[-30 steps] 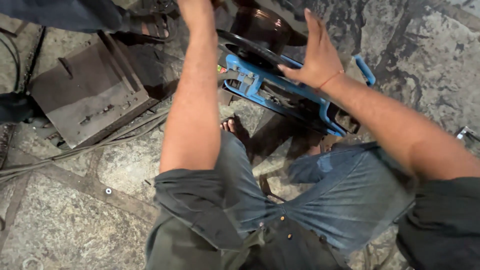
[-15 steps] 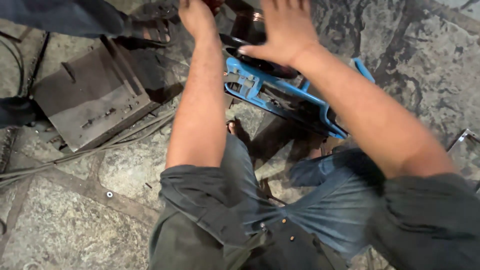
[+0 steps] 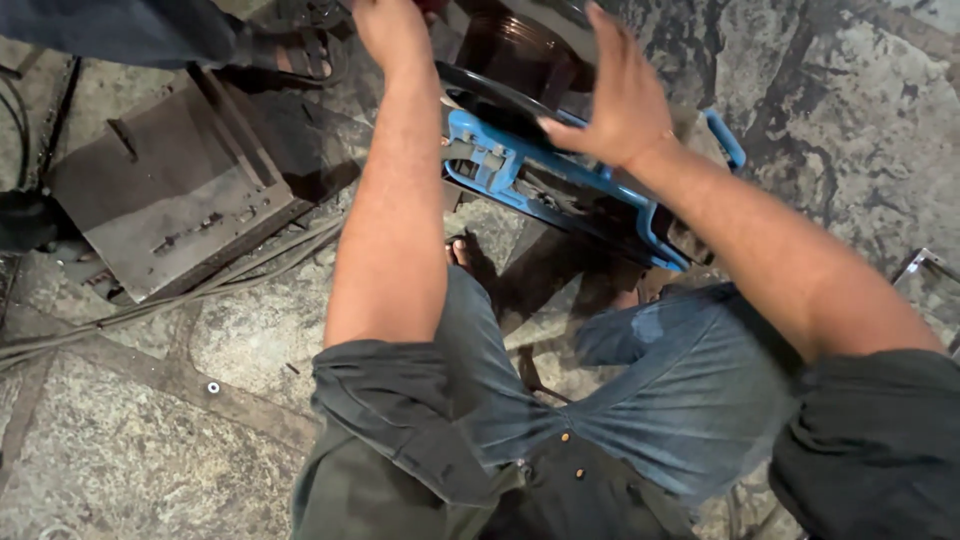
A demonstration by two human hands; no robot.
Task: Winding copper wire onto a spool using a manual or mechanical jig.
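While your right hand (image 3: 615, 95) hovers flat and empty over the dark disc (image 3: 520, 60) in the blue frame (image 3: 560, 185) on the floor, your left hand (image 3: 385, 25) is cropped, its grip untellable; fingers could get pinched against the disc's rim.

Rusty metal plate (image 3: 170, 200) left; cables (image 3: 150, 305) alongside; sandalled foot (image 3: 300, 50) above.

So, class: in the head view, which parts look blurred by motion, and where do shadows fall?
Head view: the right hand is slightly motion-smeared; the left hand is cropped by the top edge; the blue metal frame stays fairly sharp; dark shadow lies beneath it on the stone floor.
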